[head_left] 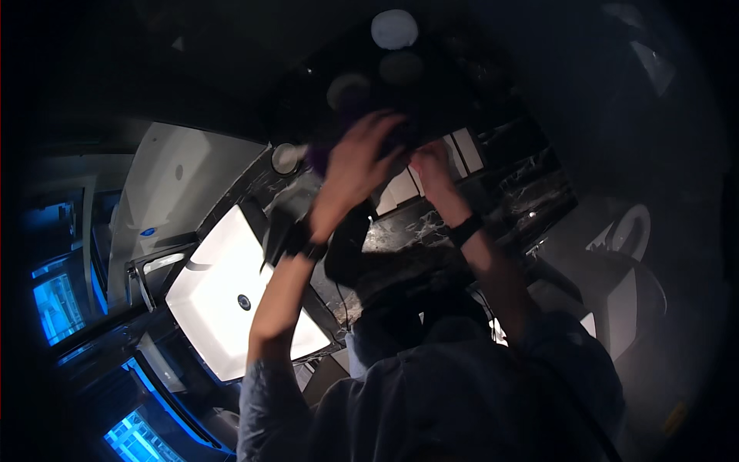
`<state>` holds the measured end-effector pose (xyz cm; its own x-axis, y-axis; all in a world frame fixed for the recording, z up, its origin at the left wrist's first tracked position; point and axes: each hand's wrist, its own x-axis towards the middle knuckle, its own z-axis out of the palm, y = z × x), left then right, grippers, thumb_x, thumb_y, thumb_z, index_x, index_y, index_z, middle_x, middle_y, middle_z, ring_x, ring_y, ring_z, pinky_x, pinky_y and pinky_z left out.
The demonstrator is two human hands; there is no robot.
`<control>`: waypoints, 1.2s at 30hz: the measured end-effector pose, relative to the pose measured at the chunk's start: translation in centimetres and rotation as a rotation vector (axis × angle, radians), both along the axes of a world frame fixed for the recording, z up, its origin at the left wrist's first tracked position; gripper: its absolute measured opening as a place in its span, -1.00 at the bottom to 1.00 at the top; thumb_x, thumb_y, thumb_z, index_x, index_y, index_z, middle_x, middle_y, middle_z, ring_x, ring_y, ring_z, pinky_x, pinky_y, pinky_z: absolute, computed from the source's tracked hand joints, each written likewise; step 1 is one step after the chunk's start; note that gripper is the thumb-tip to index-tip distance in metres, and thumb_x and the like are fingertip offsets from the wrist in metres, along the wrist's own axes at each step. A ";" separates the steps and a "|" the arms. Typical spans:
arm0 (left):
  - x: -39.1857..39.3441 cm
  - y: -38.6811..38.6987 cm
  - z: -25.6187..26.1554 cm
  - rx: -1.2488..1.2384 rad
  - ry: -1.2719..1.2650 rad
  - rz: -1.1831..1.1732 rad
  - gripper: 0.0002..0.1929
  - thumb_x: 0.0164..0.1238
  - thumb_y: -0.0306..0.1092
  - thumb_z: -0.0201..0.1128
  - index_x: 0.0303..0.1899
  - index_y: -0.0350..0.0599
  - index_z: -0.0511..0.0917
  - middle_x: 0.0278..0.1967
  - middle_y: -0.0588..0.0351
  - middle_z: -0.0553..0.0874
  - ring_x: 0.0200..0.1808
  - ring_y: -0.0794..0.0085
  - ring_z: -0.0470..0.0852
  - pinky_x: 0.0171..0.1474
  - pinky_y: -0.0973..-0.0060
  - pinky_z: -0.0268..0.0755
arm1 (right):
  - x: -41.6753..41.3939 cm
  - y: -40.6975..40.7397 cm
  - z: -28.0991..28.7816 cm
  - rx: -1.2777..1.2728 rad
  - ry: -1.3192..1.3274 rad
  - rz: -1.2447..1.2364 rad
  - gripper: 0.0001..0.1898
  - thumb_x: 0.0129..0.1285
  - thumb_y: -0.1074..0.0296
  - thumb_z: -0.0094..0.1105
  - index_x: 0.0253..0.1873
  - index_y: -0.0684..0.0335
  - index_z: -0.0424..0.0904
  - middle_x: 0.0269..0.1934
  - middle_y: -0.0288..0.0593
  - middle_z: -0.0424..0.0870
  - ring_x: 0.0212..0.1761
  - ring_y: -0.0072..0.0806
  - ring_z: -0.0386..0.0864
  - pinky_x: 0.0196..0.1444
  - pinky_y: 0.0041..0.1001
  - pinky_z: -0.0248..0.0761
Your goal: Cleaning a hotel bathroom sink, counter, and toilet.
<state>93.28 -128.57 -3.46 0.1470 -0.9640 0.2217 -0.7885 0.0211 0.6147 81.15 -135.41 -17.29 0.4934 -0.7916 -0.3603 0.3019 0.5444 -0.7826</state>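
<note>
My left hand (361,159), blurred and with its fingers curved and apart, is over a dark purple thing (319,159) whose shape is lost in the dark. Whether the fingers grip it cannot be made out. Close by on the right, my right hand (432,167) has its fingers bent in front of a row of white rectangular panels (397,187). Anything inside its fingers is hidden. Dark bands circle both wrists. Below the hands runs a black marble counter (404,234) with white veins.
Left of my left forearm is a brightly lit white rectangular sink (222,300) with a drain (244,302) and a metal faucet (141,283). A round container (286,157) stands near the mirror (190,167). A white toilet (629,234) is at right. Pale round shapes (394,29) show at the top.
</note>
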 end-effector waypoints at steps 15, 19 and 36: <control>4.0 2.6 -6.4 -0.129 -0.493 -0.107 -0.29 -0.25 -0.18 0.41 0.14 0.13 0.42 0.24 0.15 0.38 0.29 0.32 0.31 0.26 0.17 0.06 | -7.6 7.5 2.4 0.384 0.055 0.116 -0.70 0.21 0.49 0.14 0.05 0.19 0.42 -0.07 -0.31 0.54 -0.04 -0.58 0.50 -0.06 -0.46 0.48; 7.8 4.6 -7.8 0.060 -0.515 0.031 -0.25 -0.36 -0.33 0.40 0.12 0.08 0.43 0.16 0.05 0.45 0.19 0.23 0.41 0.14 0.22 0.24 | -8.5 9.1 1.6 0.309 0.014 0.144 -0.70 0.21 0.45 0.14 0.05 0.23 0.42 -0.07 -0.27 0.56 -0.03 -0.55 0.51 -0.05 -0.46 0.47; 18.4 -10.6 -11.8 0.445 -0.357 0.145 -0.31 0.17 0.05 0.20 0.32 0.21 0.16 0.32 0.11 0.27 0.35 0.19 0.21 0.28 -0.05 0.10 | 17.9 -21.4 0.6 -1.429 1.244 0.088 -0.52 0.01 0.37 0.21 0.07 0.34 0.37 -0.04 0.23 0.46 0.01 0.05 0.46 0.07 -0.30 0.37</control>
<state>111.66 -139.19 -15.31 0.2752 -0.9513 -0.1391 -0.9239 -0.3017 0.2354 99.07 -156.86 -16.66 0.5558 -0.7680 0.3183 -0.6995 -0.6389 -0.3201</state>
